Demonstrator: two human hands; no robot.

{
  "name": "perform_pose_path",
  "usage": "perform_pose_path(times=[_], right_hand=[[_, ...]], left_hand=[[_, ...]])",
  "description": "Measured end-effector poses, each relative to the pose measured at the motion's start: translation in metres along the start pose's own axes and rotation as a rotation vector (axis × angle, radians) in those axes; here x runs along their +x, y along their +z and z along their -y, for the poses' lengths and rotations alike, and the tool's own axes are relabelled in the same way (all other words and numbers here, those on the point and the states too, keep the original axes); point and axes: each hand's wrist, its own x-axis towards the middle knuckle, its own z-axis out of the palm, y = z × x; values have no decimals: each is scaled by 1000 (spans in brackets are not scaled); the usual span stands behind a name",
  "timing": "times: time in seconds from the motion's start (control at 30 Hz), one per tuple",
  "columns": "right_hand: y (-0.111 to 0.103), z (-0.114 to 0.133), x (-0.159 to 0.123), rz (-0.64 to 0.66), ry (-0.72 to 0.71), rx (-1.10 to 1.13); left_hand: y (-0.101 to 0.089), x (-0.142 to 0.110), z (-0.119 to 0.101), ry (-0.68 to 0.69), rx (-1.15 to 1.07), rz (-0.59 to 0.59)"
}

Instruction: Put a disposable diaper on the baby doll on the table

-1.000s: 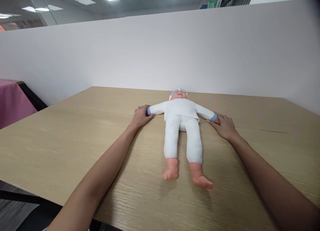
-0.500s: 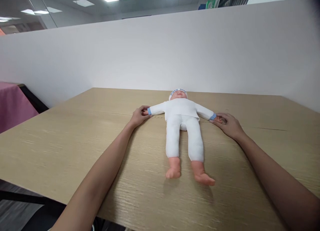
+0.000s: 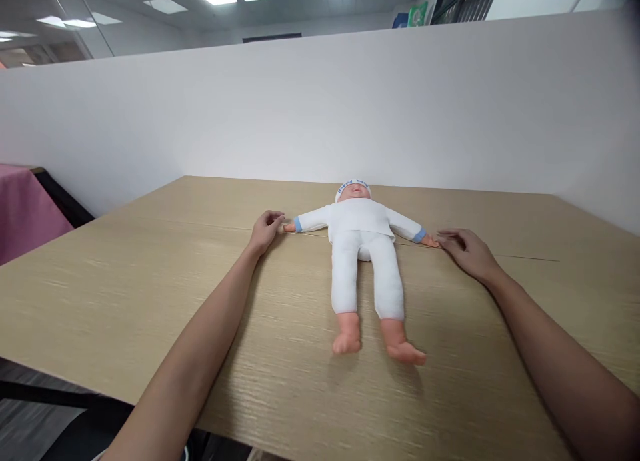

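Left hand: the left hand point(image 3: 265, 229) lies low on the table point(image 3: 150, 268), arm stretched forward, fingers loosely curled and holding nothing, just beside the doll's wrist.
Right hand: the right hand point(image 3: 467, 251) rests palm down, fingers spread loose and empty, fingertips next to the doll's other hand.
Doll: the doll point(image 3: 364, 248) lies face up mid-table, 2 arms spread wide, 2 bare feet toward the near edge, in a white suit and cap.
Behind: a white partition point(image 3: 320, 114) runs along the far edge.
Far left: a pink cloth point(image 3: 27, 211).
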Motion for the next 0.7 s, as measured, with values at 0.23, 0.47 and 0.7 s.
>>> perform_pose_path(times=[0.23, 0.47, 0.7], right_hand=[[2, -2, 3, 30, -101, -89], [3, -2, 4, 47, -146, -110], [4, -3, 6, 49, -151, -118]], left_hand=[[1, -1, -1, -2, 104, 10], [2, -1, -2, -28, 200, 4], [5, 0, -2, -24, 252, 0]])
